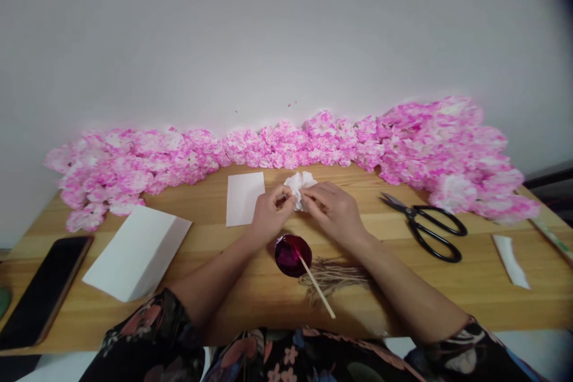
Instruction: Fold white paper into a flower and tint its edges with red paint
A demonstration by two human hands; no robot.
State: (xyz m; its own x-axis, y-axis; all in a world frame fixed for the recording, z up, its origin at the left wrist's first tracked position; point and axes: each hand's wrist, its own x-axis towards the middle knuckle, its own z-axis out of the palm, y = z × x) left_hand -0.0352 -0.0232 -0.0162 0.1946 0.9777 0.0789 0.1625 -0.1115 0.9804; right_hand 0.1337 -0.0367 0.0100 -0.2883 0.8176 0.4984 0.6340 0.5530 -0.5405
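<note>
My left hand [268, 215] and my right hand [333, 209] meet over the middle of the wooden table [470, 292]. Both pinch a small white crumpled paper flower [301, 185] between their fingertips, from either side. Just in front of my hands stands a small cup of dark red dye [292, 255] with a thin wooden stick [319, 287] leaning out of it toward me. A bundle of tan string [335, 277] lies beside the cup, under my right forearm.
A long heap of pink-and-white paper flowers [286, 149] lines the wall. Black scissors [425, 224] lie to the right, a white paper strip [510, 259] further right. A white sheet [244, 198], a white folded stack [136, 253] and a dark phone [45, 289] lie left.
</note>
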